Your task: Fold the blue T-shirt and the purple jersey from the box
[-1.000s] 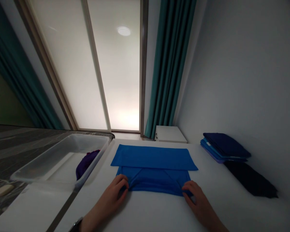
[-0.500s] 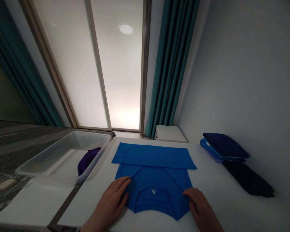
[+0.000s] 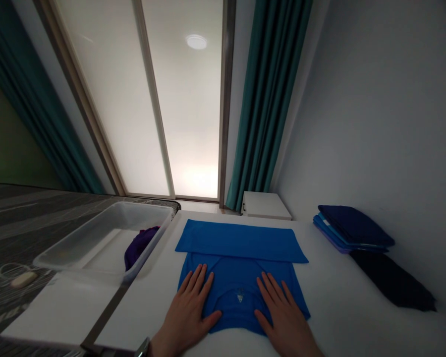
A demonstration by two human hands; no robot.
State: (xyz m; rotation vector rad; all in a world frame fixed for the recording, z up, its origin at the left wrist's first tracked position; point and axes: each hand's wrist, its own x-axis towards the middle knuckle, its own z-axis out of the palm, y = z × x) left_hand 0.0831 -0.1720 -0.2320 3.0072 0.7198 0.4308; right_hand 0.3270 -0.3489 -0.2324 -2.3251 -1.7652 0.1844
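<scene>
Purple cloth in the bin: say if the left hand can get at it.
Probably yes: the left hand on the blue shirt lies near the purple cloth; only the clear bin's wall stands between, to reach over.

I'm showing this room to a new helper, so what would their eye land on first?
The bright blue T-shirt comes first, lying folded over at its far end on a white surface, with the left hand and right hand pressed flat on it. Beyond it glows a tall frosted glass panel beside a teal curtain. To the right sits a stack of folded blue and navy clothes.
</scene>
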